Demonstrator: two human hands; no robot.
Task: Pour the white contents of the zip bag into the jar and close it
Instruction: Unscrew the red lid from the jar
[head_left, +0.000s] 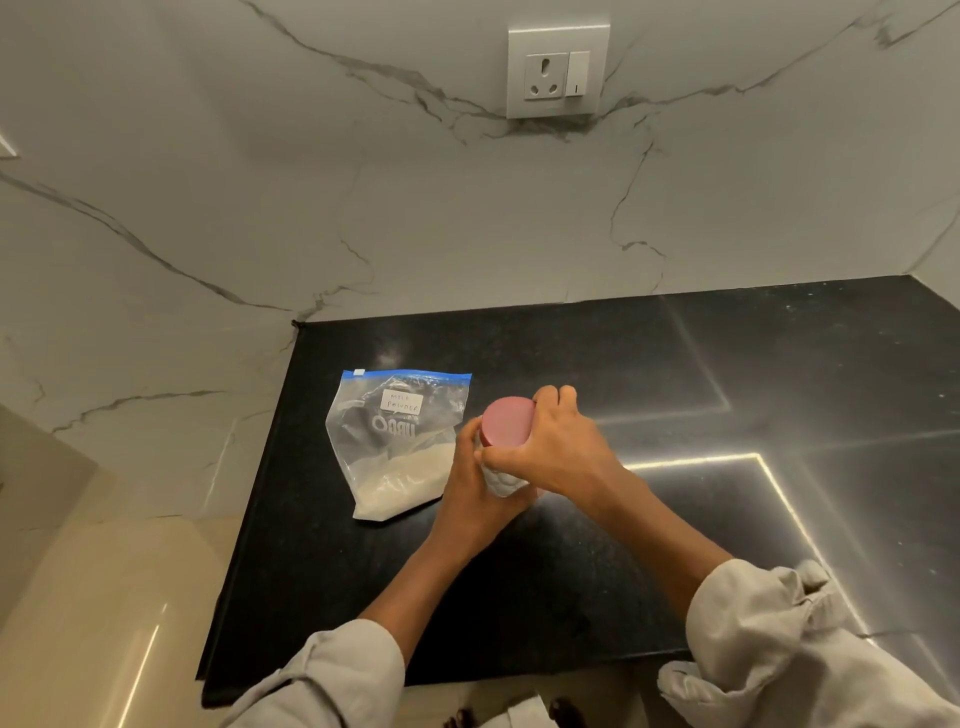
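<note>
**Dim kitchen corner, bright streaks on black stone**

Soft, subdued indoor light falls over a marble wall (363, 208), leaving it grey and evenly lit, without hard shadows. The polished black countertop (675, 364) mirrors thin white strip lights as sharp angular lines, the strongest glare running along its right side. A faint hazy reflection sits on the stone near the wall. The wide-angle lens bends the wall seams and counter edges outward toward the frame borders. Detail is slightly soft throughout, and the pale sleeves (779, 649) at the bottom edge look smeared and stretched.
</note>
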